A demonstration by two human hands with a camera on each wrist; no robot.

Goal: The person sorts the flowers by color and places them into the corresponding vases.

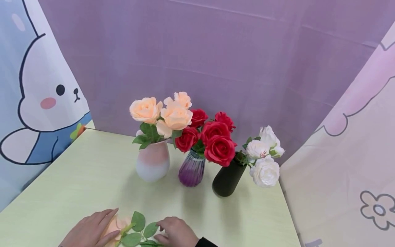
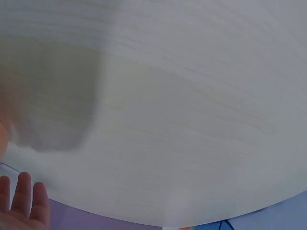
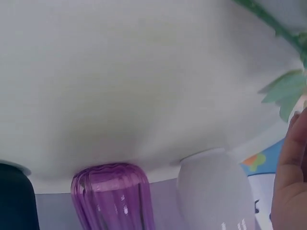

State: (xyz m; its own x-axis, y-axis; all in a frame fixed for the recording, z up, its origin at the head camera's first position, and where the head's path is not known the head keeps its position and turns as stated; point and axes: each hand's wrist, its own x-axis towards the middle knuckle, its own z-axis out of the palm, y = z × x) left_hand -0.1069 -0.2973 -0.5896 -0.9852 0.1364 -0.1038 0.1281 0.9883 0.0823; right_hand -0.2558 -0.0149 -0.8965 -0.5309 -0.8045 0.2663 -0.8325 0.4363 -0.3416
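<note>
A peach rose (image 1: 115, 228) with green leaves (image 1: 138, 221) lies at the near edge of the head view. My left hand (image 1: 92, 226) rests over its bloom, fingers along the far side and thumb along the near side. In the left wrist view, the fingers (image 2: 21, 196) look straight and slightly spread. Beside the leaves is my right hand (image 1: 177, 231), index fingertip right at a leaf and thumb close over the stem, with a gap between them. The right wrist view shows the thorny green stem (image 3: 273, 24) passing above that hand.
Behind the hands stand a pink-and-white vase (image 1: 152, 163) of peach roses, a purple glass vase (image 1: 192, 169) of red roses and a black vase (image 1: 228, 180) of white flowers. Purple cloth (image 1: 216, 58) hangs behind the pale table (image 1: 89, 171); printed curtains flank it.
</note>
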